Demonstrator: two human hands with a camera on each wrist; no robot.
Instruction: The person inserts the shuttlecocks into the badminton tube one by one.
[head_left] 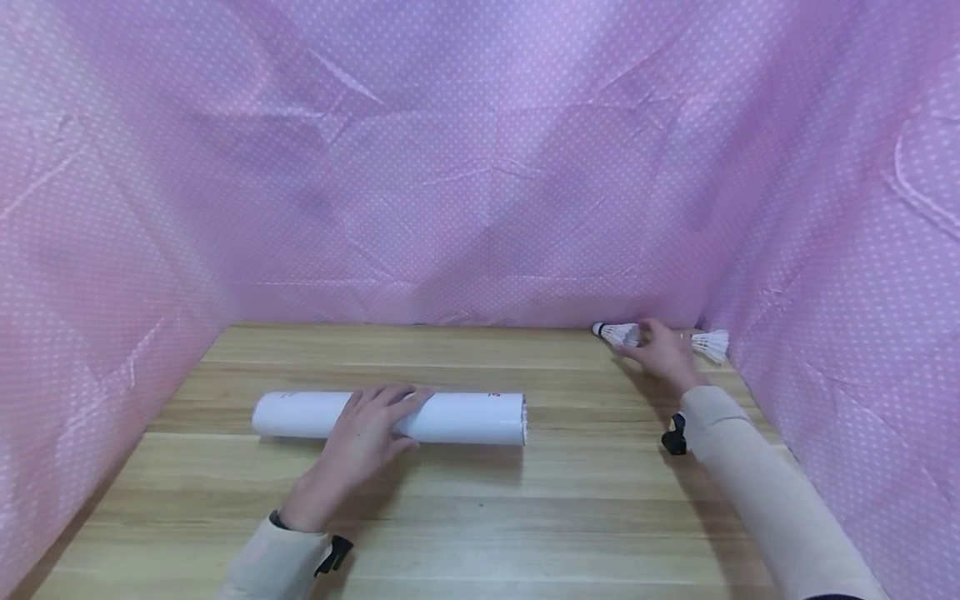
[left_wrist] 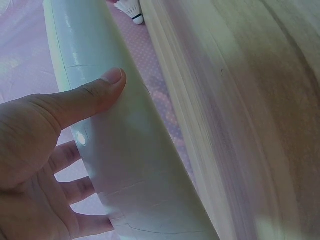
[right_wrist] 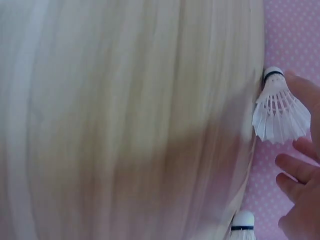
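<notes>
In the head view my left hand [head_left: 367, 433] grips a long white shuttlecock tube [head_left: 465, 418] around its middle. The tube lies sideways, and its right end looks white and ragged inside. The left wrist view has the thumb across the tube [left_wrist: 135, 165], with the other fingers going behind it. At the far right of the table, my right hand [head_left: 663, 354] is spread around the skirt of a shuttlecock [head_left: 617, 334]. The right wrist view shows that shuttlecock [right_wrist: 280, 107] between thumb and fingers, the lower fingers apart from its skirt.
A second shuttlecock [head_left: 711, 344] lies to the right of my right hand, near the corner. Pink dotted cloth [head_left: 465, 208] walls in the wooden table [head_left: 480, 533] at the back and both sides.
</notes>
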